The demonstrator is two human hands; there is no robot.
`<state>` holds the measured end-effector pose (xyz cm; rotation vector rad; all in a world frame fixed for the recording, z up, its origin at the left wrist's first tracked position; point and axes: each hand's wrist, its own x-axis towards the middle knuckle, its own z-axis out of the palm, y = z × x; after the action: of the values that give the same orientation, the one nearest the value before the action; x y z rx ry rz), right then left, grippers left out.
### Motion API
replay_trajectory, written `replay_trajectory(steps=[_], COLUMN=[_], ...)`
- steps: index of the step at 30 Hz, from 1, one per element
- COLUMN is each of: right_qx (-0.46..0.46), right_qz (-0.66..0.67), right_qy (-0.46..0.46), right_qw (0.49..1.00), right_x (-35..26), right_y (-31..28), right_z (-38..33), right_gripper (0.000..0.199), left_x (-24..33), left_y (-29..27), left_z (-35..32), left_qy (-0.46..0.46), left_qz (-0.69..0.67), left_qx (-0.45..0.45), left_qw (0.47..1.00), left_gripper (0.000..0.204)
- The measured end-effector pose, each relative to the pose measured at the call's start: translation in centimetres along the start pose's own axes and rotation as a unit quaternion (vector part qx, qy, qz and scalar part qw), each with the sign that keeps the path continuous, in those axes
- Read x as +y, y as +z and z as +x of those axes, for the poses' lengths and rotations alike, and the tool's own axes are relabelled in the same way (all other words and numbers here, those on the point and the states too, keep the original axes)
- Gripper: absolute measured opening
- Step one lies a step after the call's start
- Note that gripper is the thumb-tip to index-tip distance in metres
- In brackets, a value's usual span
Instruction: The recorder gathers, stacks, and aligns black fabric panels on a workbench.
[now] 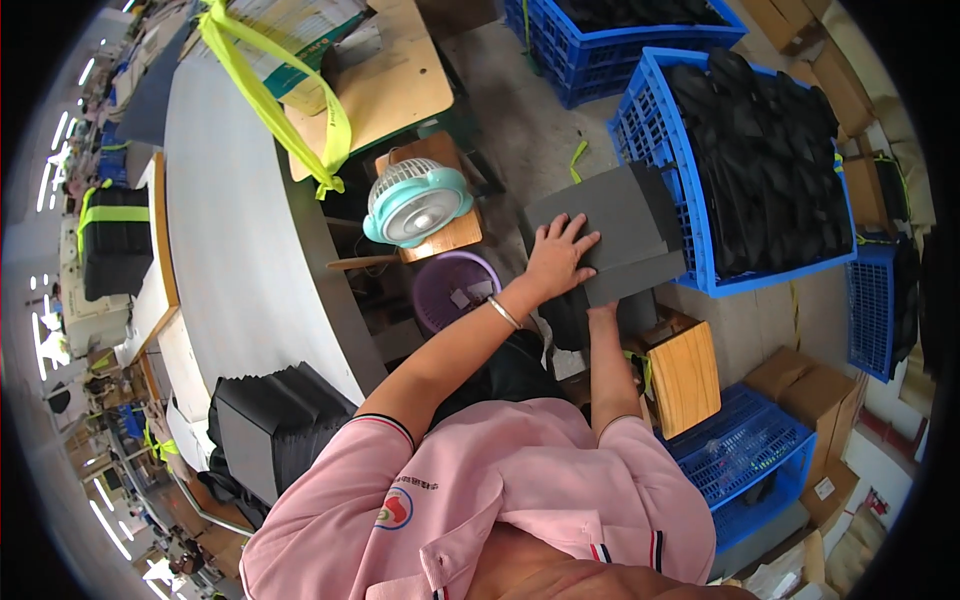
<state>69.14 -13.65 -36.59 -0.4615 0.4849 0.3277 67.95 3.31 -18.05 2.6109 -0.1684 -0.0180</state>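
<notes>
Left hand (558,258) spread flat on grey stack (610,232), beside blue crate (700,265). Right hand (601,311) under stack's edge, grip hidden. Probably light, soft, bendy sheets; best supported from below, both sides.

A teal desk fan (415,203) sits on a wooden stool (447,232) beside a purple basket (455,290). Blue crates (700,265) hold what appear to be black fabric pieces (765,160); yellow strapping (270,100) trails across the grey worktable (240,250).
</notes>
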Motion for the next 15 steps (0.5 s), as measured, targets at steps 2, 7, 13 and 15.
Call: replay_trajectory(steps=[2, 7, 13, 15], right_qx=[-0.013, -0.054, -0.123, -0.152], right_qz=[-0.017, -0.104, -0.210, -0.246], right_qy=[0.006, 0.020, 0.069, 0.092], right_qw=[1.000, 0.993, 0.967, 0.953], right_x=[0.2, 0.7, 0.5, 0.7], right_y=[1.8, 6.2, 9.2, 11.0], right_z=[-0.3, -2.6, -8.3, -10.6], right_gripper=[0.053, 0.053, 0.054, 0.054], left_x=[0.7, 1.9, 5.3, 8.0], left_y=[-0.1, -0.4, -3.0, -5.3], left_z=[-1.0, -4.0, -8.8, -11.2], left_qy=[-0.006, -0.010, -0.036, 0.026], left_qz=[-0.003, -0.024, -0.033, -0.044], left_qx=[0.000, 0.019, 0.059, 0.041], left_qw=[1.000, 0.999, 0.997, 0.998], left_gripper=[0.072, 0.073, 0.068, 0.063])
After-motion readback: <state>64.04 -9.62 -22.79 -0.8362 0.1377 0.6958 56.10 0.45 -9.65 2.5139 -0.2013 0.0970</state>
